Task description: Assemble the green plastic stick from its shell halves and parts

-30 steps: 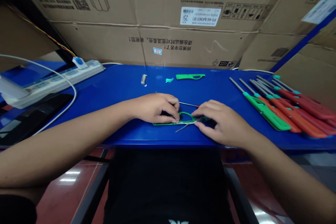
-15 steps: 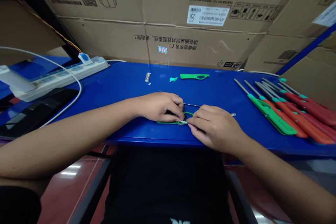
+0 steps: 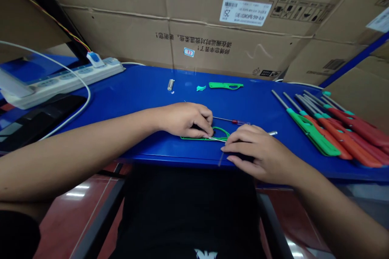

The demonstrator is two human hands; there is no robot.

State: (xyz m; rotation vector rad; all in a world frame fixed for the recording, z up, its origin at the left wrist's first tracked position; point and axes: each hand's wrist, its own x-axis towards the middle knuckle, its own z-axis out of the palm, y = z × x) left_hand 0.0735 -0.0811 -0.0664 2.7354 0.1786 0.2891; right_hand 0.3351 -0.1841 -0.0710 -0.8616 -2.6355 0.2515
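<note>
My left hand (image 3: 190,119) is closed over a green lighter half-shell (image 3: 223,130) lying near the table's front edge, its fingertips pressing at the middle of the shell. A thin white wire (image 3: 217,139) runs from those fingertips toward my right hand (image 3: 258,151). My right hand pinches a slim grey strip (image 3: 221,158) that sticks out below its fingers, blurred by motion. Behind the hands lies a screwdriver (image 3: 235,122) with a red and clear handle, partly hidden by my left hand. A silvery rod end (image 3: 272,132) shows beyond my right hand.
Farther back lie another green half-shell (image 3: 225,85), a small teal piece (image 3: 201,88) and a metal cylinder (image 3: 170,85). Several long-necked lighters (image 3: 337,129) are piled at right. A power strip (image 3: 67,79) sits at left, and cardboard (image 3: 194,20) stands behind the table.
My right hand has drawn away to the right and slightly down, so more of the shell, white wire and screwdriver handle shows. The grey strip now points downward. My left hand stays on the shell.
</note>
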